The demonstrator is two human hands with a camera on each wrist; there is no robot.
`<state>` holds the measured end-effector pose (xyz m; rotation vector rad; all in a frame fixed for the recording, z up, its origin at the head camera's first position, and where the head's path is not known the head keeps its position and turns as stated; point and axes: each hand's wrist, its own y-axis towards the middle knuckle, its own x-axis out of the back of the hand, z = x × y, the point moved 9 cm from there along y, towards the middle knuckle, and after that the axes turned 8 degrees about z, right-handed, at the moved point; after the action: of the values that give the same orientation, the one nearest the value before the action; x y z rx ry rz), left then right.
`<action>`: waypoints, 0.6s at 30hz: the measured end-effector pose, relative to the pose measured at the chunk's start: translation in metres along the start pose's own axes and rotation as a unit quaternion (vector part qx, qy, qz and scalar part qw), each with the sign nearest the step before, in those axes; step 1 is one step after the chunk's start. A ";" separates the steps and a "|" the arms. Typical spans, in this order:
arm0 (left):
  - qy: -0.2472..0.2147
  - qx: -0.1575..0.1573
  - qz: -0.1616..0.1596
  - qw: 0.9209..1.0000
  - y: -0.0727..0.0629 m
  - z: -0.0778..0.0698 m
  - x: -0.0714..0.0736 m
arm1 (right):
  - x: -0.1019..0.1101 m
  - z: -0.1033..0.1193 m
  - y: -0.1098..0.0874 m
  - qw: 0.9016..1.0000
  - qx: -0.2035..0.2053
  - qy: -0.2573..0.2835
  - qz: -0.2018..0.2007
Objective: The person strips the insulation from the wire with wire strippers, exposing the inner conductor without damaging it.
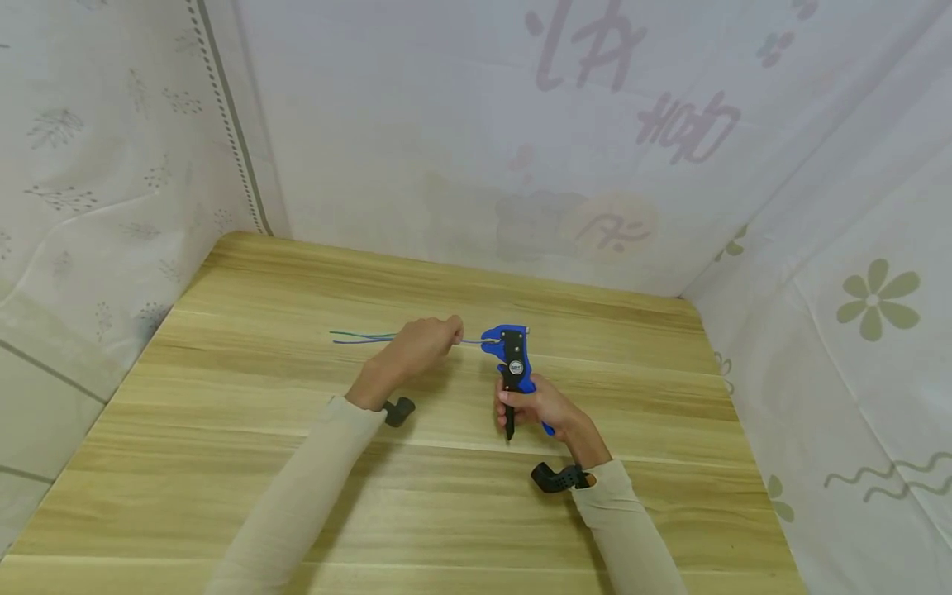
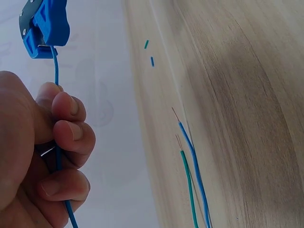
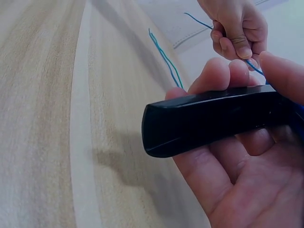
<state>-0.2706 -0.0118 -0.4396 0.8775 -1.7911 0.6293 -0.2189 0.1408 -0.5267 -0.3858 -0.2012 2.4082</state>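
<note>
My left hand grips a thin blue wire with curled fingers. Its far end runs into the mouth of a blue and black wire stripper. My right hand holds the stripper by its handles, fingers wrapped round the black one, and the tool stands roughly upright. Whether the stripper's mouth clamps the wire I cannot tell. On the table in the left wrist view lie another blue wire and a green wire, both with bare copper ends.
Two short bits of insulation, one green and one blue, lie on the wood-grain table. Patterned cloth hangs behind the table and along both sides. A black camera mount sits at my right wrist.
</note>
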 end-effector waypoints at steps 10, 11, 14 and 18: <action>0.000 -0.009 -0.007 1.000 0.000 -0.005 0.001 | 0.001 -0.001 0.000 1.000 -0.014 -0.005 -0.012; 0.000 -0.010 -0.007 1.000 0.000 -0.005 0.001 | 0.001 -0.001 0.000 1.000 -0.016 -0.007 -0.012; 0.001 -0.012 -0.006 1.000 0.000 -0.007 0.001 | 0.002 -0.001 -0.001 1.000 -0.020 -0.015 -0.016; 0.002 -0.012 -0.006 1.000 0.000 -0.006 0.001 | 0.004 -0.002 -0.001 0.999 -0.027 -0.028 -0.028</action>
<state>-0.2674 -0.0079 -0.4360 0.8701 -1.7843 0.6008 -0.2208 0.1448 -0.5290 -0.3330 -0.2978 2.3630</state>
